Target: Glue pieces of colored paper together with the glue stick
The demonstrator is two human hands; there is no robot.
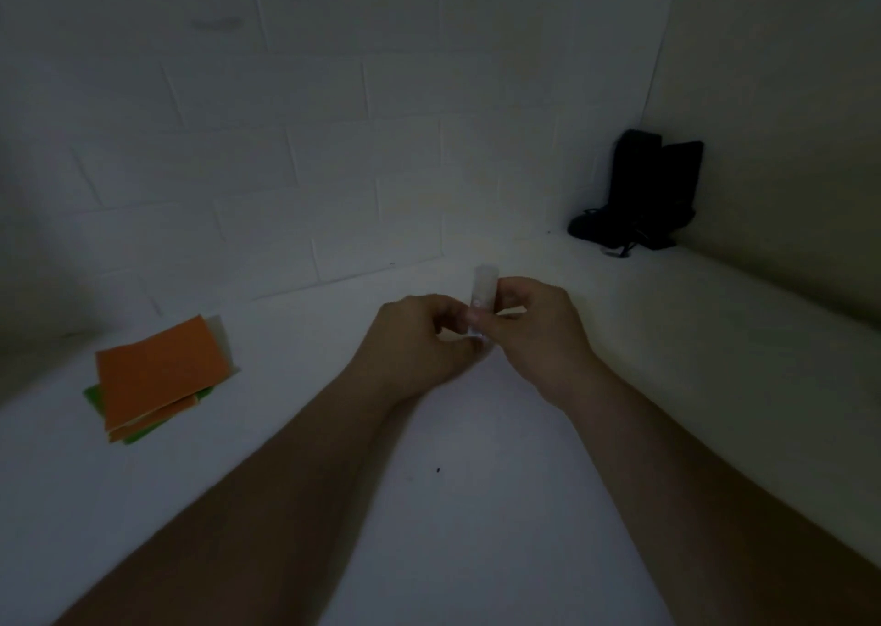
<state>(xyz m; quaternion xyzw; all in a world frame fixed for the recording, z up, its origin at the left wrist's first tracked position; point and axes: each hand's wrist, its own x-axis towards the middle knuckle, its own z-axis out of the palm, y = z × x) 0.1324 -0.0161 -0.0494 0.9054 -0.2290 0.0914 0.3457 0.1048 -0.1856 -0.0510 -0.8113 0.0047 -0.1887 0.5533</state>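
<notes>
A pale, translucent glue stick (pixel 484 289) stands upright between both hands above the white table (pixel 429 506). My left hand (pixel 419 339) pinches its lower end and my right hand (pixel 538 334) grips its side; the bottom of the stick is hidden by fingers. I cannot tell whether the cap is on. A small stack of colored paper (pixel 157 377), orange on top with green and white sheets below, lies on the table to the left, well apart from my hands.
A black object (pixel 643 196) with thin cords stands in the far right corner where the white brick wall (pixel 286 124) meets the side wall. The scene is dim. A tiny dark speck (pixel 437 470) lies on the table between my forearms.
</notes>
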